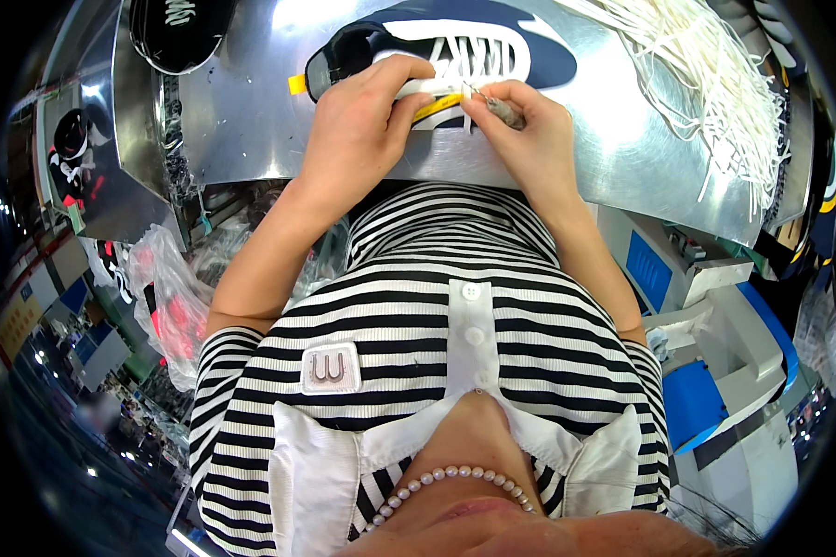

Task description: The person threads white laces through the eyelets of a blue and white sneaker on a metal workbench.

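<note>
A navy sneaker with a white lace threaded across its front lies on the metal table, toe to the right. A yellow tab sticks out at its heel. My left hand is closed on the white eyelet edge at the shoe's near side, thumb below and fingers above. My right hand pinches a small hook tool with a grey wrapped handle. Its thin metal tip is at the eyelet edge, close to my left fingertips. A short lace end hangs beside the tip.
A heap of loose white laces covers the right side of the metal table. One black shoe lies at the far left. Clear plastic bags are below the table at left, and a white and blue machine stands at right.
</note>
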Motion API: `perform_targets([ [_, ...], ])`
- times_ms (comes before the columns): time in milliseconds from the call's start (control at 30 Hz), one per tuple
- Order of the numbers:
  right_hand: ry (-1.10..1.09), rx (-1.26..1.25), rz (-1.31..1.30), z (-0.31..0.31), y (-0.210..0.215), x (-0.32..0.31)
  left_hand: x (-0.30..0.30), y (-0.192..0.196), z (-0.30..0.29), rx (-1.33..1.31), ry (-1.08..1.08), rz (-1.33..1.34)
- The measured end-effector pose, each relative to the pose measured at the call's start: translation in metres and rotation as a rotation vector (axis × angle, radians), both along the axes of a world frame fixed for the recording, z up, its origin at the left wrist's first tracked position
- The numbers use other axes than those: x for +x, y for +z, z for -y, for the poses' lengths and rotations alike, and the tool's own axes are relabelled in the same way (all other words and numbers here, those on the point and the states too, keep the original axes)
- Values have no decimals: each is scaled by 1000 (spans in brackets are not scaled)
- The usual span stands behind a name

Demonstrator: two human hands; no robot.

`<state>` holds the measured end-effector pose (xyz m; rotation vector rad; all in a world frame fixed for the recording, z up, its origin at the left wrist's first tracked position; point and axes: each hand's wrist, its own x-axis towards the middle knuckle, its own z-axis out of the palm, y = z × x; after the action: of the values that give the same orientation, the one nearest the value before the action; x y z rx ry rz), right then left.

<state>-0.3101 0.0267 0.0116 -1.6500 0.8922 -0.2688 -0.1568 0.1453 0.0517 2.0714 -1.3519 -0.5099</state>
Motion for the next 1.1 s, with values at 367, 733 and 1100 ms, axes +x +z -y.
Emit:
perform_targets([
  [367, -164, 206, 394, 3, -13, 24, 3, -5, 4, -5, -20, -34],
  [733, 125, -71, 87, -5, 14, -10, 0, -11, 12, 36, 98, -13],
  [1100, 127, -29, -51, 3, 16, 11, -2, -21, 8, -234, -151, 187],
])
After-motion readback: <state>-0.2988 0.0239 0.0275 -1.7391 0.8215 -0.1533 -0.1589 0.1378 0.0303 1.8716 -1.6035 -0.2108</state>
